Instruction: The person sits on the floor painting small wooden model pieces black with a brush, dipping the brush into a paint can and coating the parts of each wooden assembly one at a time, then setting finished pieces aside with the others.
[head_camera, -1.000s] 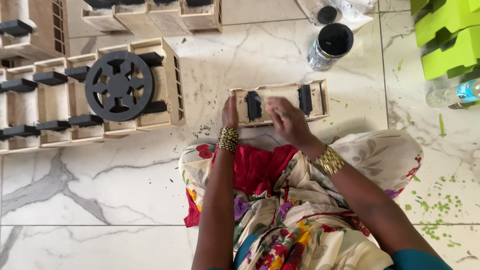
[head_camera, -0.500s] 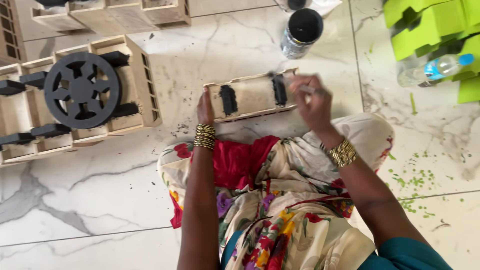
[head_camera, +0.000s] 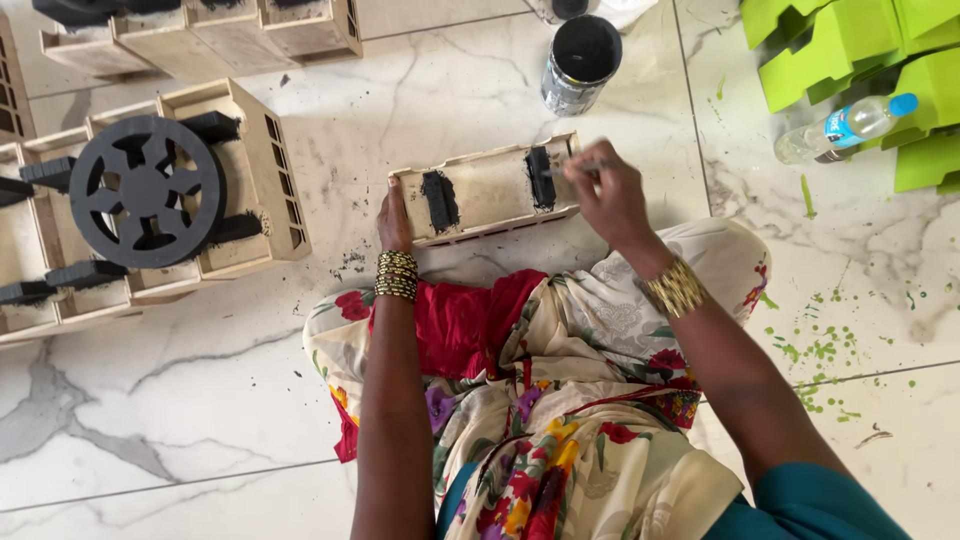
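Note:
A small unpainted wooden box piece (head_camera: 487, 192) with two black-painted patches lies on the marble floor in front of my knees. My left hand (head_camera: 393, 217) rests flat against its left end, steadying it. My right hand (head_camera: 607, 196) is closed on a thin paintbrush (head_camera: 572, 167) whose tip touches the right black patch. Both wrists carry gold bangles. My lap is covered by floral cloth (head_camera: 545, 400).
An open tin of black paint (head_camera: 580, 62) stands beyond the box. Several wooden frames (head_camera: 235, 180) with a black wheel (head_camera: 147, 191) lie at the left. Green painted blocks (head_camera: 850, 50) and a plastic bottle (head_camera: 845, 127) are at the right, with green paint spatter on the floor.
The view has shifted, so the box now sits more central. My right hand has moved from the box's far right end onto the right black patch with the brush.

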